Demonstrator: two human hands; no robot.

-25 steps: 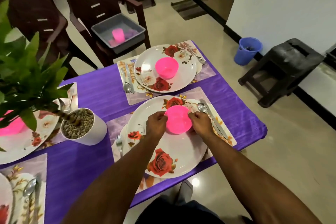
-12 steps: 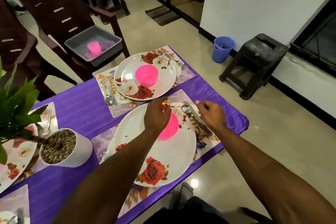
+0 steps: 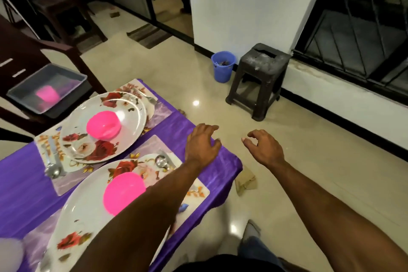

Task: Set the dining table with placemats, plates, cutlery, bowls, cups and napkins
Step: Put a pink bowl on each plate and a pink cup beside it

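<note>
Both our hands hang empty past the table corner, two settings laid beside them.

Our left hand [image 3: 202, 144] hovers above the purple tablecloth [image 3: 19, 174] at its corner, fingers loosely spread and holding nothing; our right hand [image 3: 263, 147] is out over the floor, fingers slackly curled, also empty. Just beside the left forearm, the near plate [image 3: 88, 210] lies on its placemat [image 3: 154, 147] with a pink bowl [image 3: 123, 192] on it and a spoon [image 3: 161, 160] alongside. The far plate [image 3: 106, 128] carries its own pink bowl [image 3: 103, 125]. Plates, bowls and cutlery look done here; we see no cups or napkins set, so we judge those remain. A pink cup [image 3: 47, 94] waits in a grey tub [image 3: 72, 77] on a chair. Beyond, a pale tiled floor, a blue bucket [image 3: 223, 66] and a dark stool [image 3: 260, 79] by the white wall.
</note>
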